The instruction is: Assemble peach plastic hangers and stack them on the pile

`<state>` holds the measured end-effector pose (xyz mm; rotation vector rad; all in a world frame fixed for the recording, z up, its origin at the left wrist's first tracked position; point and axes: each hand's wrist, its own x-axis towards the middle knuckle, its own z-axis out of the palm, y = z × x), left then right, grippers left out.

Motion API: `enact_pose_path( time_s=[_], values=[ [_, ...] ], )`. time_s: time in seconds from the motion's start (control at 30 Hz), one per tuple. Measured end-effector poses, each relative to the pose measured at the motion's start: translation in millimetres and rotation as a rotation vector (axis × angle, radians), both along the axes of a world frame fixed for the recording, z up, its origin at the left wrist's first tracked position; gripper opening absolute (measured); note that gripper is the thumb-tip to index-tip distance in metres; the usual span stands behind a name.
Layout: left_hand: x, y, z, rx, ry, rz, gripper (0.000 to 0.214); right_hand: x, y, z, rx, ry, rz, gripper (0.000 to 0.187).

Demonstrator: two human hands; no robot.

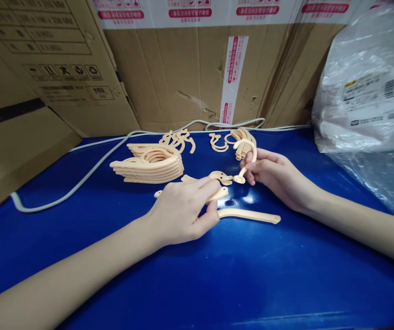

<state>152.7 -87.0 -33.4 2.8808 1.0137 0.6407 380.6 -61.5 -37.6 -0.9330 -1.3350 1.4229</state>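
My right hand (276,172) pinches a beige plastic hook (254,149), its curved end up and a small round foot at the bottom. That foot is close beside a flat beige piece with holes (220,177) on the table. My left hand (186,208) is closed around a slim beige strip (221,194), whose end shows between thumb and fingers; the palm and most of the strip are hidden. Just below the left fingertips, a long bent beige bar (250,214) lies on the blue surface, partly covered by the hand.
A stack of beige curved frames (149,172) stands left of centre. Behind are loose beige hooks (179,138) and a smaller beige pile (243,137). A white cable (104,169) runs along the back and left. Cardboard boxes (183,68) and a plastic-wrapped package (365,101) border the blue table (238,279).
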Motion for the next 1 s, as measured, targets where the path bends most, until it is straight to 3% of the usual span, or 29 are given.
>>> enact_pose_path(
  time_s=[0.13,0.33,0.73,1.0],
  values=[
    [1.3,2.3,-1.3,0.067,-0.031,-0.006,0.022,0.9,-0.8,-2.8,-0.031,0.02,0.033,0.009],
    [0.7,4.4,-6.3,0.017,-0.059,-0.111,0.022,3.6,2.1,-5.9,-0.056,0.072,0.057,0.014],
    [2.6,6.5,-11.5,0.087,-0.054,-0.048,0.031,7.9,0.0,-4.6,-0.091,0.056,0.057,0.053],
    [1.6,5.9,-13.3,0.107,-0.058,-0.066,0.028,8.9,2.4,-7.9,-0.048,0.004,0.112,0.055]
  ],
)
